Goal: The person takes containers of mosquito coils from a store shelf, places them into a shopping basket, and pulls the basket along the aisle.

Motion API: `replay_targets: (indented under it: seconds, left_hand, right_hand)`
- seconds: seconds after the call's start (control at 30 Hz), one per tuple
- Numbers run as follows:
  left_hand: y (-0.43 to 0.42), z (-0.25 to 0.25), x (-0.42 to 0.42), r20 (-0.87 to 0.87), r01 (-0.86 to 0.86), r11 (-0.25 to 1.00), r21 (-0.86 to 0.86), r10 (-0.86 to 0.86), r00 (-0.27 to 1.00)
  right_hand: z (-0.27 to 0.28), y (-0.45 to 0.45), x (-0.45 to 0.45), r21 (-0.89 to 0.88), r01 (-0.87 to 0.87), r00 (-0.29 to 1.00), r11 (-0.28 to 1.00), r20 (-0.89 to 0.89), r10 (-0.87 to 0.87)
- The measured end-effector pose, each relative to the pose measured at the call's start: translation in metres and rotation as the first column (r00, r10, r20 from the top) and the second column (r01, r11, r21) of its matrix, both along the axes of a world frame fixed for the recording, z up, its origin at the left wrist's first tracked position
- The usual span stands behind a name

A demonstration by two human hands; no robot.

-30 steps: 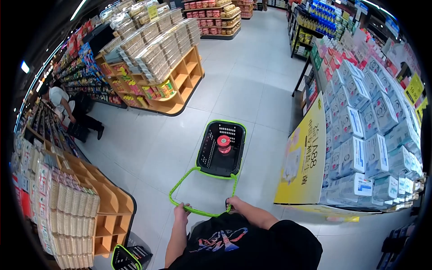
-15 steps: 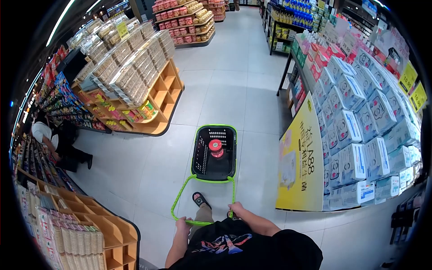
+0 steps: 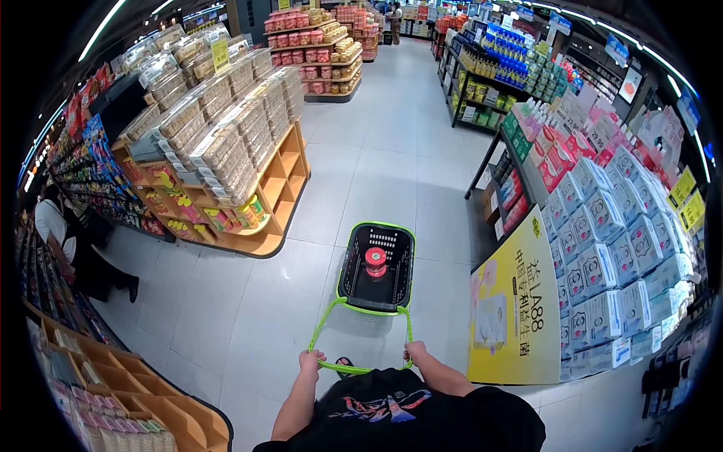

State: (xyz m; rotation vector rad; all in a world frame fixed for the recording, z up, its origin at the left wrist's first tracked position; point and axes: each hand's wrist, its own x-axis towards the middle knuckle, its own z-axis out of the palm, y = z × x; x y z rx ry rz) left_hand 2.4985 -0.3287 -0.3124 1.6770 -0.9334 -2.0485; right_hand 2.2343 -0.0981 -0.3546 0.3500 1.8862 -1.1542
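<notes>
A black shopping basket (image 3: pixel 343 282) with a lime-green rim is on the floor in front of me. Inside it is a jar with a red lid (image 3: pixel 376 257), its contents hard to make out. The basket's long green handle (image 3: pixel 346 368) is raised toward my body. My left hand (image 3: pixel 311 360) is closed around the handle's left corner. On the opposite side, my right hand (image 3: pixel 414 352) grips the handle near its right corner. Part of my sandalled foot (image 3: pixel 344 364) shows just behind the handle's crossbar.
Left of the aisle stands a wooden display (image 3: pixel 290 177) stacked with clear packages; a second wooden shelf (image 3: pixel 177 399) is at lower left. Boxed white packs (image 3: pixel 602 264) and a yellow sign (image 3: pixel 504 309) line the right. A person (image 3: pixel 68 241) crouches or bends at far left.
The view has tilted up, showing more of the far aisle. My left hand has shifted higher at the handle's left corner, and the handle is straighter. The jar stays in the basket.
</notes>
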Motion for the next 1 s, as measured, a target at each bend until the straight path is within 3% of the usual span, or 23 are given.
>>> replay_targets:
  seconds: [0.17, 0.23, 0.37, 0.5, 0.57, 0.63, 0.7, 0.87, 0.9, 1.0]
  left_hand:
    - [-0.028, -0.014, -0.021, 0.014, 0.041, 0.998, 0.038, -0.041, 0.999]
    - [-0.038, -0.021, -0.024, 0.009, 0.055, 0.998, 0.028, -0.055, 0.998]
    - [-0.061, -0.025, -0.045, 0.088, 0.081, 0.995, 0.065, -0.087, 0.992]
    - [-0.080, -0.030, -0.066, 0.072, 0.122, 0.990, 0.069, -0.127, 0.989]
    - [-0.096, -0.032, -0.079, 0.064, 0.115, 0.991, 0.065, -0.119, 0.991]
    - [-0.113, -0.026, -0.097, -0.018, 0.057, 0.994, 0.091, -0.056, 0.998]
    - [-0.130, -0.030, -0.114, -0.041, 0.085, 0.993, 0.078, -0.082, 0.996]
    - [-0.161, -0.029, -0.179, -0.082, 0.190, 0.979, 0.070, -0.184, 0.979]
    - [-0.164, -0.030, -0.195, -0.042, 0.200, 0.978, 0.064, -0.198, 0.979]
    - [-0.171, -0.030, -0.237, 0.034, 0.252, 0.967, 0.047, -0.253, 0.967]
  right_hand:
    - [0.002, -0.012, 0.002, 0.088, -0.005, 1.000, 0.996, -0.001, 0.005]
    - [0.009, -0.014, 0.002, 0.000, -0.006, 0.994, 1.000, -0.105, 0.006]
    - [0.019, -0.030, -0.015, 0.014, 0.045, 0.993, 0.999, -0.111, -0.043]
    - [0.022, -0.045, -0.033, 0.106, -0.018, 0.983, 0.994, -0.180, 0.037]
    - [0.001, -0.055, -0.042, 0.095, -0.019, 0.981, 0.995, -0.190, 0.036]
    - [-0.060, -0.058, -0.071, 0.216, -0.148, 0.942, 0.965, -0.265, 0.204]
    - [-0.076, -0.071, -0.096, 0.173, -0.150, 0.944, 0.973, -0.268, 0.193]
    - [0.002, -0.120, -0.163, 0.061, -0.103, 0.975, 0.993, -0.189, 0.112]
    - [0.006, -0.126, -0.176, 0.056, -0.034, 0.982, 0.998, -0.186, 0.044]
    - [0.003, -0.134, -0.219, 0.057, -0.040, 0.985, 0.998, -0.168, 0.049]
